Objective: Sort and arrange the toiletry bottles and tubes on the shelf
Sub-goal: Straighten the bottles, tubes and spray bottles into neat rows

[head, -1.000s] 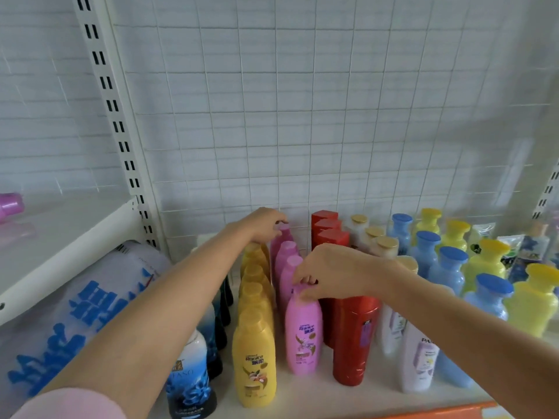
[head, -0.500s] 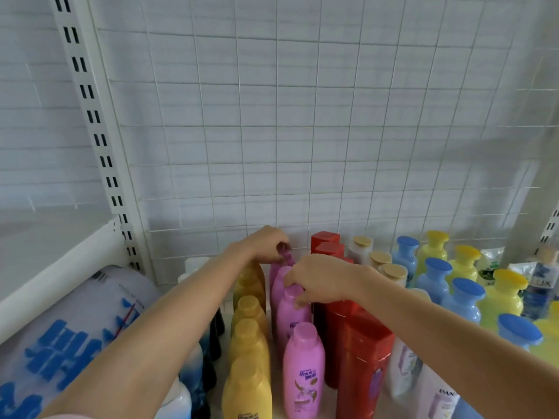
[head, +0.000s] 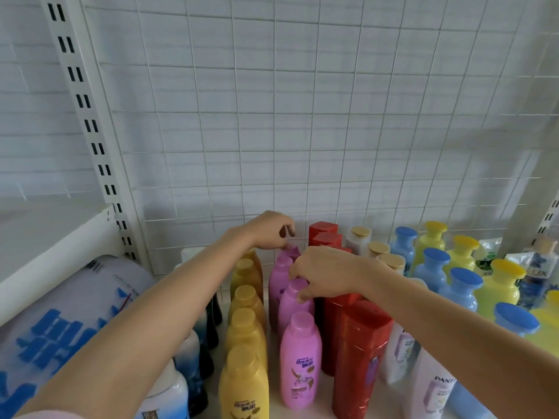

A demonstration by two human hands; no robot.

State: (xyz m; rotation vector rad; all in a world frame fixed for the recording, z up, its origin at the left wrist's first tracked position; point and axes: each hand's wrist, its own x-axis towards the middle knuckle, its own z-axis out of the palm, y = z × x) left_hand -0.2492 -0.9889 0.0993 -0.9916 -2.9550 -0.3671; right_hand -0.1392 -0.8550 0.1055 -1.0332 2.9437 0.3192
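A white wire-grid back panel [head: 302, 116] rises behind the shelf [head: 272, 406]; a large plastic-wrapped pack with blue print [head: 60, 328] lies at the left; upright bottles stand in colour rows running front to back: yellow [head: 245, 385], pink [head: 299, 361], red [head: 360, 355], white with gold caps [head: 378, 249], blue [head: 432, 264] and lime [head: 459, 252]; the right hand [head: 323, 273] is closed around the cap of the third pink bottle [head: 295, 300] from the front; the left hand [head: 272, 229], fingers curled, pinches the top of the rearmost pink bottle [head: 292, 252] by the panel.
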